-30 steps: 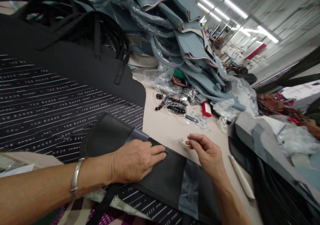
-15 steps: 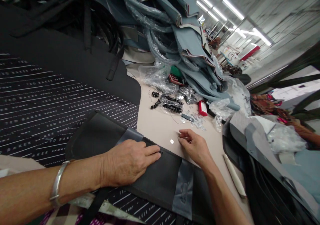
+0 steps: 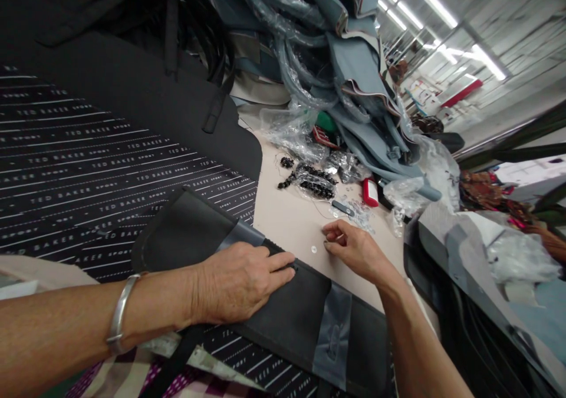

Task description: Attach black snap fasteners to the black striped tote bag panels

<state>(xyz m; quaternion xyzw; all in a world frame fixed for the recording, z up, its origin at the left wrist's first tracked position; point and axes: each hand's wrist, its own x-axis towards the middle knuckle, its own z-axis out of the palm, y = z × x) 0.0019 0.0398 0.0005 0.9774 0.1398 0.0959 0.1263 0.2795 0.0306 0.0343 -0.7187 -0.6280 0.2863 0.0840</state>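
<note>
A long black leather-like panel [image 3: 283, 312], with bluish clear plastic wraps, lies slantwise over the printed lining. My left hand [image 3: 241, 283] rests on it, its first two fingers pressed together on the upper edge. A small dark piece [image 3: 295, 266] shows at those fingertips; its kind is unclear. The left thumb is hidden. My right hand [image 3: 354, 247] hovers just beyond the panel, fingers curled, with a gap between thumb and forefinger and nothing visible there. Close to those fingertips a small pale metal washer [image 3: 313, 249] lies on the beige tabletop [image 3: 283, 221].
Past my right hand are scattered metal washers [image 3: 360, 212], a dark blue-grey tool [image 3: 343, 208], bagged black fasteners [image 3: 313, 180] and a red-and-white box [image 3: 370, 192]. Blue-grey bag pieces [image 3: 358, 62] are heaped behind. Black lining printed with lettering [image 3: 88, 162] spreads left; dark pieces [image 3: 464, 321] lie right.
The whole view has shifted, so everything sits slightly farther right. My left hand stays on the panel. My right hand has drawn a little away from the lone washer.
</note>
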